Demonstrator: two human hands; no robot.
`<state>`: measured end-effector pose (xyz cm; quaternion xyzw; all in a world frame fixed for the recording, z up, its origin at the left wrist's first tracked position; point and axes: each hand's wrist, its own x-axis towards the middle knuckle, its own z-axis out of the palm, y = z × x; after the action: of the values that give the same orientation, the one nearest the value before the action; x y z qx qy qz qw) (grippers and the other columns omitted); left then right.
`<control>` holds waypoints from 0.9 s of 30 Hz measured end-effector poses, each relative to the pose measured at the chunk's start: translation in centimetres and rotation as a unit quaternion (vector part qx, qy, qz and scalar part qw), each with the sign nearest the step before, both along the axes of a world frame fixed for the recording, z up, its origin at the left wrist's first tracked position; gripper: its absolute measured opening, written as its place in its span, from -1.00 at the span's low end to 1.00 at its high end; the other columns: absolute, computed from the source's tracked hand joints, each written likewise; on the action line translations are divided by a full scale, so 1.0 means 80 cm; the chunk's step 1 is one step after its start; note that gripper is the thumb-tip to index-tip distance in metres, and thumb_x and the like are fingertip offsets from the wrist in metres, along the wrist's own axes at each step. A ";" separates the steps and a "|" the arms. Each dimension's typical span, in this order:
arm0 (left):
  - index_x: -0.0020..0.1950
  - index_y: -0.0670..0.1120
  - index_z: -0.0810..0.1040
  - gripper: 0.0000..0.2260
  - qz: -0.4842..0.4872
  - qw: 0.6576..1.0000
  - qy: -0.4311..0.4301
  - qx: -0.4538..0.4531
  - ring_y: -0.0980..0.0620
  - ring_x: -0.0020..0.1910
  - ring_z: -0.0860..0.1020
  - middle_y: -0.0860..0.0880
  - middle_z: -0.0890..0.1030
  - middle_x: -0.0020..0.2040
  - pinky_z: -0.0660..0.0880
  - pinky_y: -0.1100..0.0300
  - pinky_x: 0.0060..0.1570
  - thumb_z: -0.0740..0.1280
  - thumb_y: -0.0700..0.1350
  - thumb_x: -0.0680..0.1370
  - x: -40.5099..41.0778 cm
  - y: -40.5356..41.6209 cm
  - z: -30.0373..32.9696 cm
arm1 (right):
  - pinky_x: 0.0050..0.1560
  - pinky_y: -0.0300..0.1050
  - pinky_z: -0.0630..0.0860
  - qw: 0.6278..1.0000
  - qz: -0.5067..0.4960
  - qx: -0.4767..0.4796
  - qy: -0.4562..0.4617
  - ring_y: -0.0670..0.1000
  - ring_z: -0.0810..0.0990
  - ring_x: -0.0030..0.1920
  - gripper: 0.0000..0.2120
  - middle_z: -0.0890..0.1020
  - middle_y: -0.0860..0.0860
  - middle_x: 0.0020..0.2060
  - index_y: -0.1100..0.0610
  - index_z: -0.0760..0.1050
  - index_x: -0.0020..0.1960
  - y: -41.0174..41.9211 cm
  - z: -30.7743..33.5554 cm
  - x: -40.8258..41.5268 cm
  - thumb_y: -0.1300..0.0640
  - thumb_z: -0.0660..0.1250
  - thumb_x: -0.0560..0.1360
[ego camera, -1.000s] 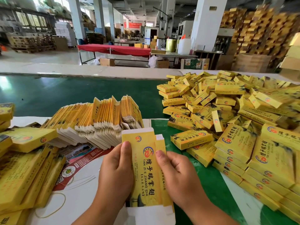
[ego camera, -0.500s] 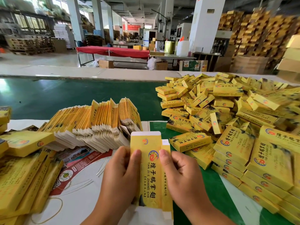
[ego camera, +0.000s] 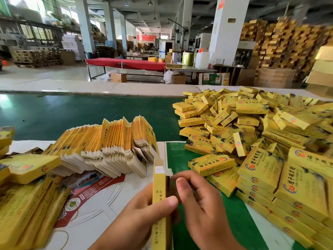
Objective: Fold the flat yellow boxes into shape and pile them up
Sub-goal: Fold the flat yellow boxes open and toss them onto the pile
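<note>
I hold one yellow box [ego camera: 159,193] edge-on at the bottom centre, its narrow side facing me and a white end flap sticking up at its far end. My left hand [ego camera: 142,213] grips it from the left with the thumb across the edge. My right hand [ego camera: 200,201] is on its right side, fingers at the far flap. A fanned row of flat yellow box blanks [ego camera: 108,143] leans just beyond my hands. A big heap of folded yellow boxes [ego camera: 252,132] covers the right side.
More folded yellow boxes [ego camera: 27,186] lie at the left on a white sheet [ego camera: 93,204] with a red printed leaflet [ego camera: 86,188]. The green belt [ego camera: 72,112] runs across behind. A red-covered table [ego camera: 126,63] and stacked cartons stand far back.
The box showed its printed face flat between both hands; now it is turned edge-on and opened out. My right hand has shifted to its far end flap. The camera tilted up slightly.
</note>
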<state>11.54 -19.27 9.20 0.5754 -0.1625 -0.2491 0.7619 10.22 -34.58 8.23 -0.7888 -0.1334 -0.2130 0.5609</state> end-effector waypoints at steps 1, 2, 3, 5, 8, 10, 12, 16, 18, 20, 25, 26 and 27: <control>0.13 0.00 0.65 -0.58 -0.027 0.999 0.025 -0.027 -0.33 0.14 0.57 -0.35 0.58 0.15 0.54 -0.13 0.12 0.53 0.02 0.29 -0.002 0.004 0.004 | -0.36 -0.22 0.54 1.000 -0.025 -0.008 0.012 -0.08 0.60 -0.23 -0.72 0.61 -0.16 -0.15 -0.17 0.54 0.01 -0.003 0.002 0.002 -0.30 0.21 0.48; 0.11 -0.05 0.67 -0.52 -0.047 0.996 0.050 -0.052 -0.29 0.09 0.61 -0.36 0.60 0.11 0.61 -0.06 0.04 0.59 0.03 0.22 -0.002 0.007 0.005 | -0.34 -0.20 0.57 0.999 -0.042 -0.015 0.028 -0.10 0.60 -0.19 -0.74 0.58 -0.24 -0.09 -0.22 0.52 0.04 -0.006 0.003 0.003 -0.32 0.24 0.47; 0.06 -0.13 0.69 -0.41 -0.063 0.993 0.068 -0.069 -0.24 0.00 0.66 -0.36 0.64 0.03 0.64 0.04 -0.09 0.66 0.02 0.09 0.003 0.010 -0.001 | -0.34 -0.18 0.59 0.998 -0.036 -0.004 0.049 -0.11 0.60 -0.17 -0.76 0.56 -0.26 -0.07 -0.26 0.51 0.05 -0.008 0.003 0.003 -0.32 0.27 0.47; 0.00 -0.33 0.65 -0.26 -0.094 0.986 0.053 -0.127 -0.10 -0.14 0.71 -0.29 0.69 -0.11 0.62 0.20 -0.24 0.72 -0.04 -0.08 0.006 0.015 -0.007 | -0.42 -0.15 0.60 0.992 0.023 0.070 0.101 -0.02 0.63 -0.24 -0.78 0.60 -0.17 -0.11 -0.25 0.55 0.05 -0.011 0.002 0.005 -0.27 0.37 0.44; 0.43 -0.41 0.24 -0.58 0.069 0.984 -0.048 -0.158 -0.18 0.37 0.42 -0.38 0.45 0.33 0.30 0.08 0.39 0.12 -0.18 0.65 -0.008 0.023 0.021 | -0.48 -0.09 0.53 0.972 0.109 0.168 0.120 0.08 0.55 -0.46 -0.73 0.65 0.07 -0.13 -0.09 0.61 0.09 -0.013 -0.001 0.004 -0.12 0.47 0.42; 0.47 -0.42 0.15 -0.59 0.019 0.974 -0.005 -0.226 -0.26 0.43 0.30 -0.40 0.33 0.40 0.14 -0.06 0.46 -0.09 -0.21 0.69 0.001 0.020 0.010 | -0.48 -0.13 0.51 0.957 0.148 0.211 0.134 0.02 0.51 -0.48 -0.71 0.66 0.10 -0.16 0.02 0.63 0.08 -0.013 -0.001 0.006 -0.05 0.47 0.41; 0.49 -0.37 0.17 -0.58 -0.026 0.962 -0.010 -0.273 -0.16 0.45 0.31 -0.31 0.36 0.43 0.13 0.03 0.47 -0.09 -0.19 0.69 0.008 0.017 0.006 | -0.50 -0.16 0.49 0.939 0.191 0.234 0.162 -0.01 0.49 -0.50 -0.72 0.64 0.06 -0.25 0.10 0.61 0.05 -0.014 0.001 0.008 -0.01 0.47 0.41; 0.49 -0.27 0.25 -0.58 -0.023 0.957 -0.041 -0.285 0.05 0.47 0.28 -0.11 0.39 0.46 0.10 0.24 0.45 -0.05 -0.14 0.67 0.021 0.025 -0.004 | -0.52 -0.18 0.49 0.922 0.237 0.232 0.199 0.00 0.50 -0.55 -0.68 0.52 0.01 -0.47 0.21 0.55 -0.01 -0.018 0.001 0.014 -0.01 0.49 0.43; 0.40 -0.13 0.46 -0.61 -0.073 0.981 0.042 -0.173 0.11 0.35 0.45 -0.03 0.56 0.32 0.32 0.27 0.35 0.18 0.01 0.63 0.015 0.012 -0.005 | -0.51 -0.16 0.49 0.919 0.259 0.234 0.186 0.01 0.51 -0.57 -0.66 0.50 0.05 -0.50 0.25 0.52 -0.06 -0.022 0.000 0.015 -0.02 0.49 0.46; 0.27 0.11 0.50 -0.31 -0.117 0.987 -0.069 -0.085 0.39 0.01 0.59 0.22 0.69 -0.06 0.49 0.47 0.00 0.45 0.38 0.23 0.024 0.003 0.011 | -0.48 -0.13 0.48 0.926 0.260 0.218 0.168 0.02 0.48 -0.59 -0.69 0.51 0.09 -0.52 0.25 0.52 -0.12 -0.025 -0.001 0.015 -0.01 0.46 0.50; 0.13 -0.16 0.44 -0.05 0.000 0.997 -0.003 0.071 0.10 -0.23 0.70 -0.10 0.71 -0.24 0.60 0.29 -0.29 0.59 0.32 -0.08 0.015 0.010 -0.002 | -0.35 -0.19 0.57 0.974 0.146 0.120 0.123 0.02 0.65 -0.35 -0.74 0.66 0.09 -0.36 0.16 0.59 -0.24 -0.030 0.000 0.022 -0.03 0.41 0.46; 0.19 -0.13 0.45 -0.24 0.045 0.997 -0.021 0.064 -0.03 -0.14 0.71 -0.12 0.72 -0.14 0.63 0.17 -0.21 0.58 0.23 0.15 0.019 0.008 -0.010 | -0.28 -0.20 0.56 0.982 0.119 0.095 0.109 -0.01 0.63 -0.32 -0.73 0.65 0.06 -0.36 0.16 0.60 -0.24 -0.031 0.001 0.025 -0.04 0.38 0.47; 0.21 -0.07 0.45 -0.39 0.095 0.991 -0.069 0.060 -0.11 -0.11 0.70 -0.12 0.71 -0.07 0.65 0.05 -0.17 0.55 0.14 0.27 0.017 0.009 -0.014 | -0.26 -0.20 0.53 0.987 0.101 0.075 0.101 -0.02 0.60 -0.32 -0.71 0.63 0.04 -0.38 0.16 0.59 -0.25 -0.033 0.001 0.026 -0.06 0.37 0.48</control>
<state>12.92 -18.56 8.05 0.6482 -0.1442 -0.1450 0.7335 12.33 -37.20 8.30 -0.7442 -0.1386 -0.0840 0.6480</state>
